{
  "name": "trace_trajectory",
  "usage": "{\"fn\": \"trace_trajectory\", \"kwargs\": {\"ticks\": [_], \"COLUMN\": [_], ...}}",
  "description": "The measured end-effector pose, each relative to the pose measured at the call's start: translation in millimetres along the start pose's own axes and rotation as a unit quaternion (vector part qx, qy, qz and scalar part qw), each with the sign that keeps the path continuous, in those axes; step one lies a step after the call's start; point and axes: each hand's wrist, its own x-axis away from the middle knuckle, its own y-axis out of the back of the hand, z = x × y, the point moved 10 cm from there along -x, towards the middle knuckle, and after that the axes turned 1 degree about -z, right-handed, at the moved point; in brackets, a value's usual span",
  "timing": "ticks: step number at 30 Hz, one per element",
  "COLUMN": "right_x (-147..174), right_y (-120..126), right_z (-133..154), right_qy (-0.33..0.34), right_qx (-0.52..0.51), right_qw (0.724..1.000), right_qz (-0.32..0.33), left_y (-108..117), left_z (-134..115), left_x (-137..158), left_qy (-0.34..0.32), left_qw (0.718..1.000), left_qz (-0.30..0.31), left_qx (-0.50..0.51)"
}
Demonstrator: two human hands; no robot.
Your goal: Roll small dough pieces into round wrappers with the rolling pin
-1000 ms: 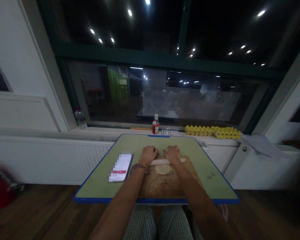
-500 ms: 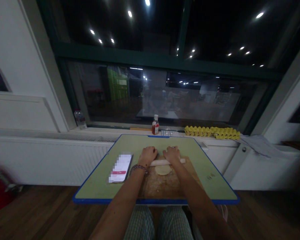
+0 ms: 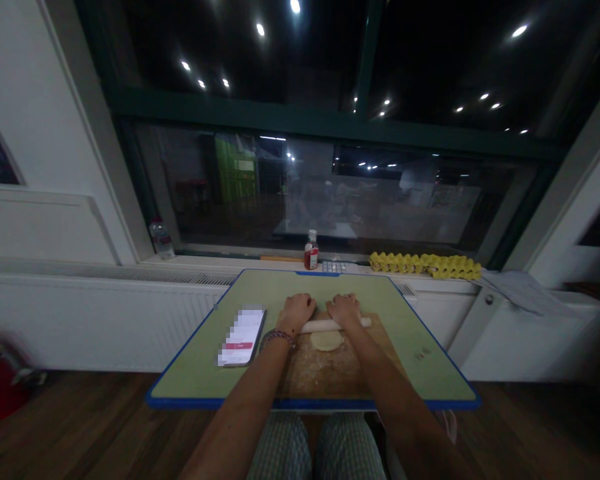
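A pale wooden rolling pin lies crosswise on a floured wooden board. My left hand is over the pin's left end, its fingers curled down just beyond it. Over the right part is my right hand, with its fingers bent the same way and the pin's right tip showing past the wrist. Both palms press on the pin; the fingertips are hidden. On the near side of the pin, touching or almost touching it, rests a flat round of dough.
A phone with a lit screen lies left of the board on the green blue-edged table. Along the sill behind stand a clear bottle, a small bottle of red sauce and yellow egg trays. Papers lie at right.
Almost nothing differs. Both hands, the rolling pin and the dough stay in place; the whole view has shifted very slightly.
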Motion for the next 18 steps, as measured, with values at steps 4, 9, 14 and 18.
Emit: {"fn": "trace_trajectory", "kwargs": {"ticks": [4,9,14,18], "right_x": [0,1,2,9], "right_y": [0,-1,-1,2], "right_z": [1,2,2,4], "right_qy": [0.003,0.005,0.007,0.015], "right_qx": [-0.001,-0.002,-0.007,-0.015], "right_qw": [1.000,1.000,1.000,1.000], "right_qz": [0.004,0.008,0.011,0.008], "left_y": [0,4,10,14], "left_z": [0,-2,-11,-19], "left_x": [0,2,7,14], "left_qy": [0.002,-0.001,-0.008,-0.012], "left_qw": [1.000,1.000,1.000,1.000], "left_qz": [0.002,0.006,0.009,0.011], "left_qx": [-0.002,-0.007,-0.015,-0.022]}}
